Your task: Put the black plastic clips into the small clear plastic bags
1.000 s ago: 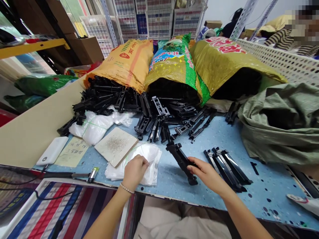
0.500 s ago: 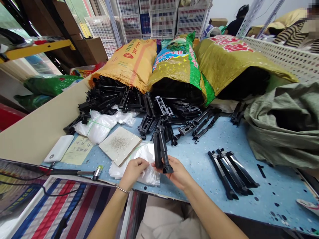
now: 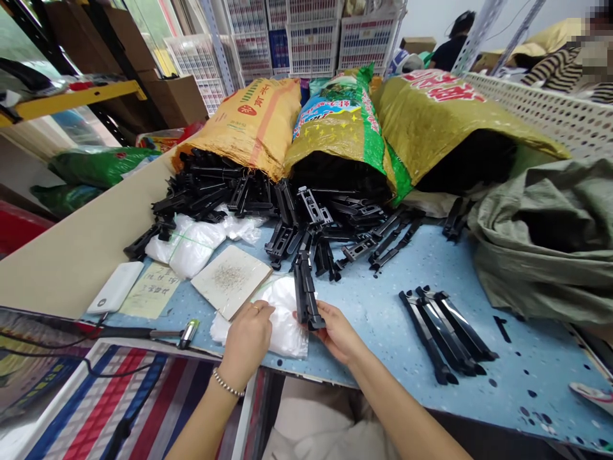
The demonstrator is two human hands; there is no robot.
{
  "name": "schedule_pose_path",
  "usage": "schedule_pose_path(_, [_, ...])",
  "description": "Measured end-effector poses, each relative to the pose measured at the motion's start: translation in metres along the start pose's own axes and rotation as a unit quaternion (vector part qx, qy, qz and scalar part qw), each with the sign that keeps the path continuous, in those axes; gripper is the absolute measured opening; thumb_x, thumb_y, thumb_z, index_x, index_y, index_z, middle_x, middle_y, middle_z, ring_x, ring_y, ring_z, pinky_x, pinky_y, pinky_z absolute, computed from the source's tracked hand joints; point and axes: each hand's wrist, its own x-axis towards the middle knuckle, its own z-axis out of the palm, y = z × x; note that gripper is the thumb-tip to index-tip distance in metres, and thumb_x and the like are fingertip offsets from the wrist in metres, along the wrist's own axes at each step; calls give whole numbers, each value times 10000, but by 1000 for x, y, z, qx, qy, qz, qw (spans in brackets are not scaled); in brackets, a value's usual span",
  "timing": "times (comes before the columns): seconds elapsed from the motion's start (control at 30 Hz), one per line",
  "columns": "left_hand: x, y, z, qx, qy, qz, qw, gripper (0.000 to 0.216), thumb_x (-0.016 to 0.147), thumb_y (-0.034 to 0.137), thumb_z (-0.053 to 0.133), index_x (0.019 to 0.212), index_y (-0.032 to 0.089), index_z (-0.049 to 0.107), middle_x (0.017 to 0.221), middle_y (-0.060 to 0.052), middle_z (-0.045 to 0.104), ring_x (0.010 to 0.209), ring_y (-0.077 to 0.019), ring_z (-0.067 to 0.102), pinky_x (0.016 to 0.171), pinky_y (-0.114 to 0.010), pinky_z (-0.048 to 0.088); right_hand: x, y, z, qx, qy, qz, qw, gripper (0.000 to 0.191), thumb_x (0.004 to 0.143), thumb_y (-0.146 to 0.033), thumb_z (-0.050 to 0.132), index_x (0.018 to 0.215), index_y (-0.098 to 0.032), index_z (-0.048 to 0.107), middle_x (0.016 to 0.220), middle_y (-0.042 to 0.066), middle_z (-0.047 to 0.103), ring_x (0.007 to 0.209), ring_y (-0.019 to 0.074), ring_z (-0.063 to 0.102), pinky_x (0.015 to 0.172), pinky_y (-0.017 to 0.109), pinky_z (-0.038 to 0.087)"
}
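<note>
My right hand (image 3: 338,329) grips a long black plastic bracket (image 3: 306,294) by its near end, over the table's front part. The bracket points away from me, its far end before the heap. My left hand (image 3: 249,335) is at the near right edge of a cream square board (image 3: 225,278) scattered with tiny dark bits. Its fingers are bent together, and whatever they may hold is hidden. Clear plastic bags (image 3: 287,319) lie between the hands, partly under the board. Several finished-looking black strips (image 3: 450,332) lie side by side on the right.
A heap of black brackets (image 3: 205,188) spills from an orange sack (image 3: 258,121) and a green-gold sack (image 3: 335,140). A hammer (image 3: 143,333), a white power bank (image 3: 115,287) and a paper note (image 3: 151,291) lie left. A grey-green sack (image 3: 541,255) stands right. Another person (image 3: 454,45) is behind.
My left hand has moved left and away from the bracket to the board's edge. My right hand still holds the bracket, now tilted slightly differently and a little nearer.
</note>
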Motion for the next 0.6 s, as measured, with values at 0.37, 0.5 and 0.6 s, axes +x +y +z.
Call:
schedule_pose_path(0.37, [-5,-17,13,-88,-27,15,996,569,823,45,388,1366,201,451,1373,-111,490,1286,-203,468,1067,-370,424,-56,45,-30,270,-143,298,904,366,834,-308,679,1009,6,611,716,64,631,589,64,591,526,89,475])
schedule_pose_path(0.5, [-26,8,7,-57,-42,97,993,619,886,64,333,1474,224,231,1487,-132,341,1369,-212,361,1087,-378,404,-37,36,-27,275,-151,282,907,417,766,-313,750,1003,-4,600,689,34,596,553,36,532,471,46,427])
schedule_pose_path(0.6, [-41,33,10,-76,-86,181,977,668,880,34,309,1496,230,143,1509,-126,305,1383,-198,336,1092,-352,397,-32,35,-25,156,-102,211,959,330,738,-349,752,857,-71,619,663,17,585,517,41,506,460,85,427])
